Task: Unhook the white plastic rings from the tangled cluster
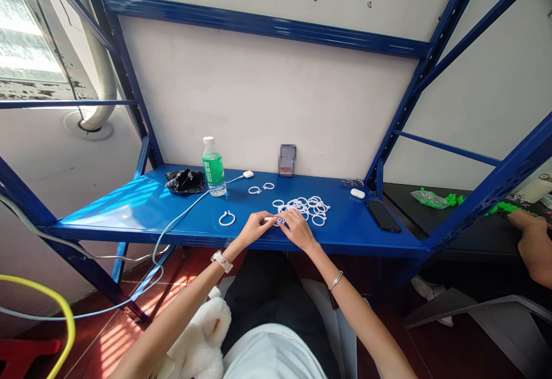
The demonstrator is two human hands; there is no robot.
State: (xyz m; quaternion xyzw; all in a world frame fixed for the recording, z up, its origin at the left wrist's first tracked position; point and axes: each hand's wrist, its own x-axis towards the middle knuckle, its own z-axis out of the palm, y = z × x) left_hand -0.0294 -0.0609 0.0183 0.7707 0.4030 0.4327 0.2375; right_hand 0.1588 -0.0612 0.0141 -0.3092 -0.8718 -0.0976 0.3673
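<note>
At the front edge of the blue table, my left hand (pixel 257 228) pinches a white plastic ring (pixel 271 219), seen nearly edge-on. My right hand (pixel 296 228) meets it from the other side, its fingers closed at the same ring; the fingers partly hide it. Just beyond my right hand lies a loose pile of similar white rings (pixel 302 205), which look like curtain rings with small knobs. One separate ring (pixel 226 218) lies left of my left hand. Two more rings (pixel 261 188) rest farther back, left of the pile.
On the blue table (pixel 142 206) stand a green-labelled bottle (pixel 214 167) and a propped phone (pixel 287 160). A black bag (pixel 185 182), cable (pixel 190 209), glasses (pixel 352 183), white case (pixel 357 194) and dark phone (pixel 383 215) lie around. Another person's hand (pixel 528 221) is at the right.
</note>
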